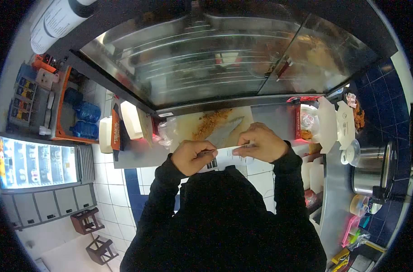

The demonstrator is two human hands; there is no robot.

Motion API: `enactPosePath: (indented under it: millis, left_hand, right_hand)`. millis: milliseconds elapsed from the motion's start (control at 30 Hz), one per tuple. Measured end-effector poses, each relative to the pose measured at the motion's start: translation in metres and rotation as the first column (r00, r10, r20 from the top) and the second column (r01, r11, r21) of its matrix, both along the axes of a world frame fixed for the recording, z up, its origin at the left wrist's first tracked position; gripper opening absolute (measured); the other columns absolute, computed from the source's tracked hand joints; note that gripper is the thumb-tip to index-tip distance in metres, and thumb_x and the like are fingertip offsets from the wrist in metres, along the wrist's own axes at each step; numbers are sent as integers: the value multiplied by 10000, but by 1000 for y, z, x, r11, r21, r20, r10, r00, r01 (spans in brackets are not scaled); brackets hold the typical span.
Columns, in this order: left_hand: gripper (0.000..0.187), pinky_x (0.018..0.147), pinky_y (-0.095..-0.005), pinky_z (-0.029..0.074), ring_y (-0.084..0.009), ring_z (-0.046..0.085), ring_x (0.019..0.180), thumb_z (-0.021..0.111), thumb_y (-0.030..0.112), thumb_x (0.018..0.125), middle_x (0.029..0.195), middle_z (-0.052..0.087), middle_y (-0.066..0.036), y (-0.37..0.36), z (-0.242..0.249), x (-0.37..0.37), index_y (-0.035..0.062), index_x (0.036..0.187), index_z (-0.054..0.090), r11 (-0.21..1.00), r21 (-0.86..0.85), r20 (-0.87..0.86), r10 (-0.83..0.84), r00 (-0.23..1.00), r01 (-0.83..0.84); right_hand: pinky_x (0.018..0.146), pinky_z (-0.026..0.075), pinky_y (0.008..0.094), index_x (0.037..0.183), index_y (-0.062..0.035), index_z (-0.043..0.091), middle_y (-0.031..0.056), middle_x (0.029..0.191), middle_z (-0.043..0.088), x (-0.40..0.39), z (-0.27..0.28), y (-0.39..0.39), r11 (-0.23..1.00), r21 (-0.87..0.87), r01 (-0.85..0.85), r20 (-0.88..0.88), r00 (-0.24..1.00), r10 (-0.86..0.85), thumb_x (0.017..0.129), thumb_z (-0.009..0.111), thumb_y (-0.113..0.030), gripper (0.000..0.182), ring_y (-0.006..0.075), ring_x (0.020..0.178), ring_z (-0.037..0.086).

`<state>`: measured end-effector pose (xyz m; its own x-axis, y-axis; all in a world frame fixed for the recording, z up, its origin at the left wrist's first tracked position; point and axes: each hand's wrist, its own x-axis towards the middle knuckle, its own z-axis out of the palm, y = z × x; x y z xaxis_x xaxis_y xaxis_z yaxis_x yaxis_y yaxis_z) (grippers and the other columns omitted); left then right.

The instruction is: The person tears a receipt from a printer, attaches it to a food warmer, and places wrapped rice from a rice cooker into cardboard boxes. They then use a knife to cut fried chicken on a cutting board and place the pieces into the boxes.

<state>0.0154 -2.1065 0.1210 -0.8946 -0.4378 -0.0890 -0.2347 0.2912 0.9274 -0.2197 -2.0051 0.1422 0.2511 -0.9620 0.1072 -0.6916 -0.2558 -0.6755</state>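
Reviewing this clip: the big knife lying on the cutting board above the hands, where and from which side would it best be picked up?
Probably by its handle end, though that end of the knife is hidden behind the paper slip and the hands. The blade lies flat on the cutting board, tip pointing up-right toward the crumbs. Come from the near side, below the blade, with the right hand.

counter (270, 115) bare past knife (224, 131); boxes (335, 122) crowd right

Prob. a takeaway food shop; glass hot-food display (215, 59), drinks fridge (36, 163), takeaway boxes (335, 124).
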Motion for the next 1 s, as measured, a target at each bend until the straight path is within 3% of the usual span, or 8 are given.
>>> enactPosePath:
  millis: [33,100,367,567,633,733,933,1000]
  left_hand:
    - [153,566,-317,467,-222,619,599,600,143,855,673,604,-144,1,-2,3,11,917,645,999,34,-11,23,1000,-23]
    - [150,571,-327,471,-234,624,605,607,143,845,680,609,-146,5,2,4,13,908,645,1000,2,-4,16,1000,-16]
    - [108,561,-286,462,-206,601,586,605,100,838,702,612,-134,9,-1,7,5,881,634,981,-191,-65,-33,997,20]
    - [125,591,-268,467,-122,593,627,570,80,855,725,643,-91,18,-6,9,-16,890,642,997,-44,8,59,998,-58]
    - [168,598,-254,454,-98,574,626,563,136,894,690,622,-47,23,-15,6,-14,911,638,962,204,-72,202,977,-184]
    - [191,620,-228,442,-53,529,675,554,142,921,715,604,-9,22,-1,8,-32,911,634,920,319,30,233,972,-230]
    - [216,626,-233,436,-64,526,668,571,184,922,713,606,-23,2,-13,19,-24,912,631,936,204,-70,307,949,-287]
    - [282,622,-263,457,-99,572,658,580,251,917,707,638,-68,-7,-31,13,-24,903,639,929,96,-50,362,931,-356]
  right_hand:
    - [581,453,378,749,-60,649,98,605,606,3,1,-1,1000,0,-5,2,1000,5,788,691,-301,248,279,606,612]
    - [742,404,370,749,-101,645,47,690,612,14,6,-1,944,329,-18,162,986,-38,783,711,-273,187,241,737,542]
    - [641,439,355,788,-101,673,51,648,631,34,-12,-4,977,209,-39,166,986,4,806,678,-261,161,240,637,600]
    - [565,455,354,815,-98,667,65,668,645,41,-3,1,992,128,-17,122,993,2,818,657,-289,191,247,629,636]
    - [570,454,349,823,-100,663,60,691,652,43,7,4,994,106,-16,103,995,5,815,660,-293,193,242,650,640]
    - [610,465,337,845,-108,661,71,737,658,40,17,10,978,195,75,33,996,-83,806,671,-307,204,234,691,645]
    - [627,469,279,874,-18,658,73,748,656,-6,4,35,887,440,140,342,887,-310,767,722,-162,191,123,709,614]
    - [614,470,275,870,-12,657,74,752,655,-7,2,37,913,322,252,309,884,-352,764,721,-150,185,120,710,614]
